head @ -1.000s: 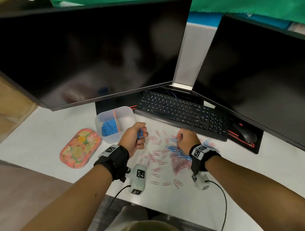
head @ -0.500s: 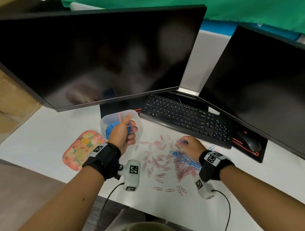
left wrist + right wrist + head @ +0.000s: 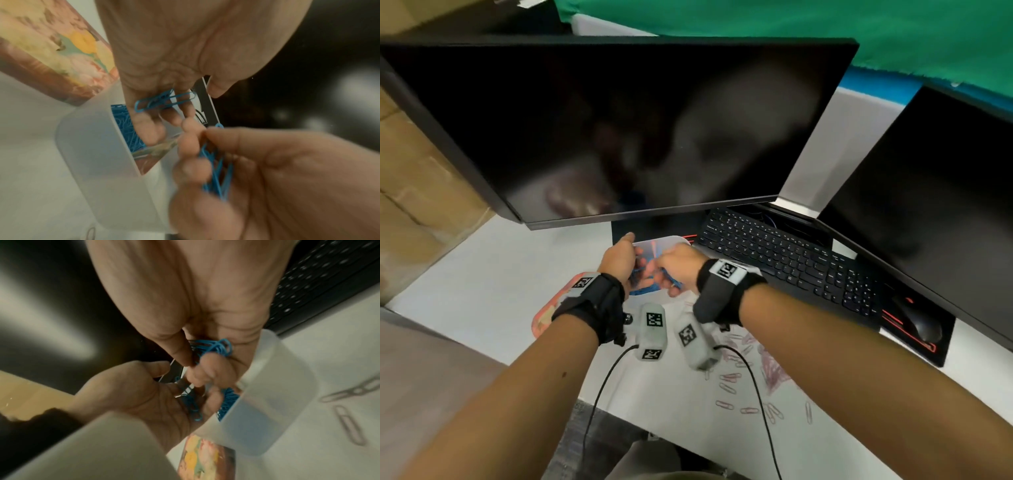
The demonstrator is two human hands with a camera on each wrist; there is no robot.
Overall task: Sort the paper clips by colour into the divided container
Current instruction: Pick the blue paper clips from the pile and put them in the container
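The translucent white divided container [image 3: 675, 238] stands in front of the left monitor, its left compartment holding blue paper clips [image 3: 125, 128]. Both hands hover over it. My left hand [image 3: 635, 261] lies palm up with relaxed fingers, and a few blue clips [image 3: 164, 100] rest loosely across them. My right hand [image 3: 668, 278] is just to its right, its fingers and thumb curled round a bunch of blue clips [image 3: 213, 345]. Pink paper clips [image 3: 729, 378] lie scattered on the white desk near my right forearm.
A floral lid [image 3: 543, 318] lies left of the container. Two dark monitors [image 3: 619, 130] loom close above it. The black keyboard [image 3: 791, 260] and a mouse [image 3: 921, 325] on a black pad sit to the right. The desk's front edge is near my elbows.
My right hand has left the clip pile and come left to the container with blue clips. My left hand has moved over the container and uncurled its fingers.
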